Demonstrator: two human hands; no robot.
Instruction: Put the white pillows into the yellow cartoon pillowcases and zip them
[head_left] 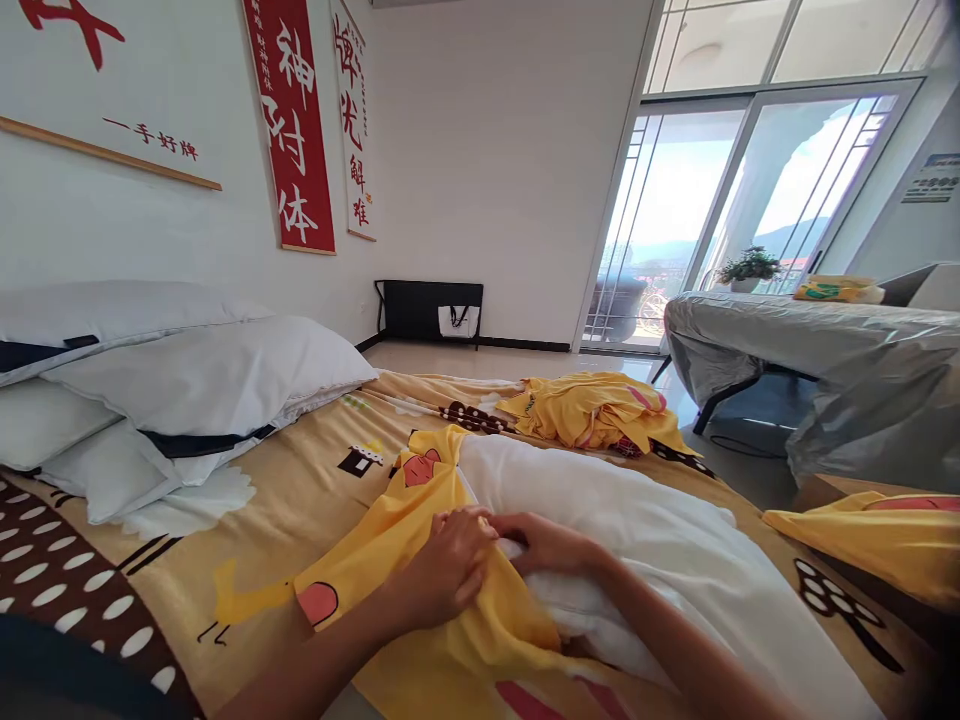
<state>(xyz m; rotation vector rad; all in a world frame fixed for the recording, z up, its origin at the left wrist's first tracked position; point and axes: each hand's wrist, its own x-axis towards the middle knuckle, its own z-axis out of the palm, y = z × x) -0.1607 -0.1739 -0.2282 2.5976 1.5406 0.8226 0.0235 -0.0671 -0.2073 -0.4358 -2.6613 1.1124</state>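
A white pillow (630,500) lies on the bed, its near-left end partly inside a yellow pillowcase (420,520) printed with pink shapes. My left hand (454,560) is closed on the pillowcase by its opening, fingers curled over the cloth. Right beside it, my right hand (551,545) grips the white pillow at the edge of the case, thumb and fingers bent around the fabric. The fingertips of both hands meet. How deep the pillow sits within the case is hidden by the cloth.
White pillows (225,370) are piled at the left on a patterned bedsheet (285,500). Crumpled yellow cloth (592,405) lies at the bed's far side. More yellow cloth (877,540) rests on a cardboard box at right. Beyond stands a plastic-covered table (825,330).
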